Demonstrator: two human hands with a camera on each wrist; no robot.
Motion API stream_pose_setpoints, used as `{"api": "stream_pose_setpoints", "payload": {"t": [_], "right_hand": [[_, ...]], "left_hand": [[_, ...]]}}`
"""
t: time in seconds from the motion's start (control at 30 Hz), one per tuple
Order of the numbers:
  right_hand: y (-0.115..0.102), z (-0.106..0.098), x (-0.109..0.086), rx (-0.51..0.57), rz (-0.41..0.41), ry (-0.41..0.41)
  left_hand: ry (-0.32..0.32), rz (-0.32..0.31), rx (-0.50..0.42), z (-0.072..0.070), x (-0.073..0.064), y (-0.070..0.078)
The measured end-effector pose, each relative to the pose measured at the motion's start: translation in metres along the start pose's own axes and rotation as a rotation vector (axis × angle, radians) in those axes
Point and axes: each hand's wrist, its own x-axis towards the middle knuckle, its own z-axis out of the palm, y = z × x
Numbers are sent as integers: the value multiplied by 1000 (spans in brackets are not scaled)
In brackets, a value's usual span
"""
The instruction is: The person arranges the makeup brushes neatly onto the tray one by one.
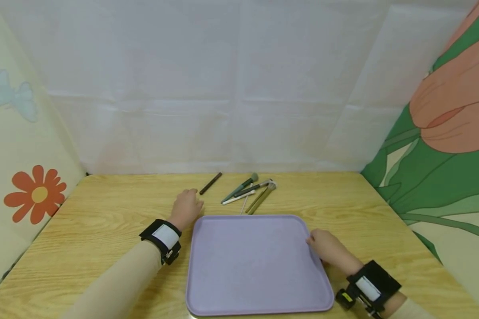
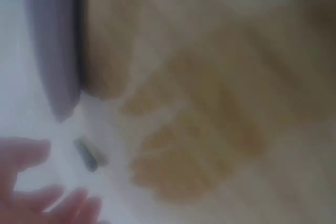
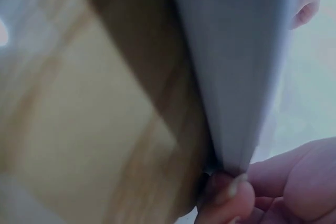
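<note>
A flat lilac tray (image 1: 255,266) lies on the table before me. At its right rim my right hand (image 1: 329,247) pinches the edge; the right wrist view has thumb and fingers (image 3: 228,203) at the edge. My left hand (image 1: 186,207) is beside the tray's far left corner, holding nothing, fingers apart in the left wrist view. Just past its fingertips lies a dark brown stick (image 1: 210,183). Behind the tray lie makeup brushes in a loose pile: a green brush (image 1: 239,188), a black-handled brush (image 1: 252,188) and a gold brush (image 1: 261,198). A white stick (image 1: 238,197) crosses among them.
The wood-grain table (image 1: 115,208) ends at a white sheet (image 1: 223,88) hanging behind it. Patterned cloths flank both sides, one with a red flower (image 1: 39,195), the other with a large pink bloom (image 1: 459,106). A thin pale stick (image 1: 244,204) lies near the tray's far rim.
</note>
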Motion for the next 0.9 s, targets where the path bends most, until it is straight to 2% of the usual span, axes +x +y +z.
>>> {"api": "stream_pose_setpoints", "payload": {"t": [0.2, 0.5, 0.73, 0.9], "right_hand": [[3, -2, 1, 11, -6, -10], [6, 1, 0, 48, -15, -23], [7, 1, -2, 48, 1, -40], [5, 0, -1, 56, -20, -22]], "left_hand": [[-21, -4, 33, 4, 16, -1], [-15, -20, 52, 14, 36, -4], [-11, -59, 76, 17, 49, -1], [9, -92, 129, 19, 62, -1]]}}
